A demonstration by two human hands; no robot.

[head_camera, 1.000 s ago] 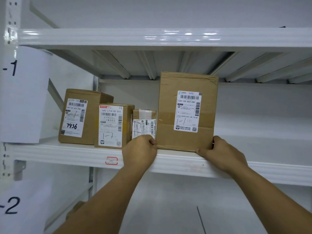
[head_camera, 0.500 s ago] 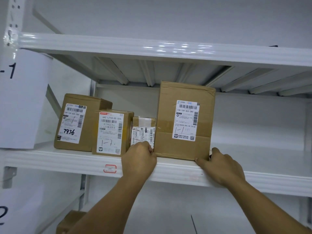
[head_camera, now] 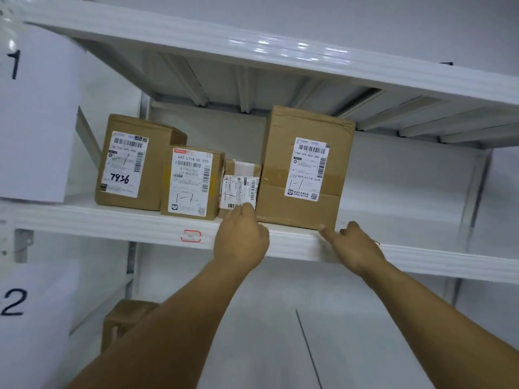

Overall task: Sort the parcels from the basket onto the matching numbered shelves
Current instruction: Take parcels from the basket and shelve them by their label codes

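Observation:
A tall brown parcel (head_camera: 304, 167) with a white label stands upright on the white shelf (head_camera: 112, 223) marked 1. My left hand (head_camera: 241, 240) has its fingers curled at the parcel's lower left corner, between it and a small taped parcel (head_camera: 241, 186). My right hand (head_camera: 355, 245) lies on the shelf's front lip. Its index finger points at the tall parcel's lower right corner and touches it. Two more labelled parcels, one marked 7936 (head_camera: 132, 164) and a middle one (head_camera: 192, 182), stand to the left.
Paper signs reading 1 (head_camera: 14, 64) and 2 (head_camera: 14, 301) hang on the left upright. Another brown parcel (head_camera: 123, 318) sits on the shelf below. The upper shelf (head_camera: 280, 49) hangs close over the tall parcel. Bare shelf surface lies right of the tall parcel.
The view has drifted up and left. My right hand has slipped off the tall parcel's right edge and down onto the shelf lip. My left hand stays at the lower left corner.

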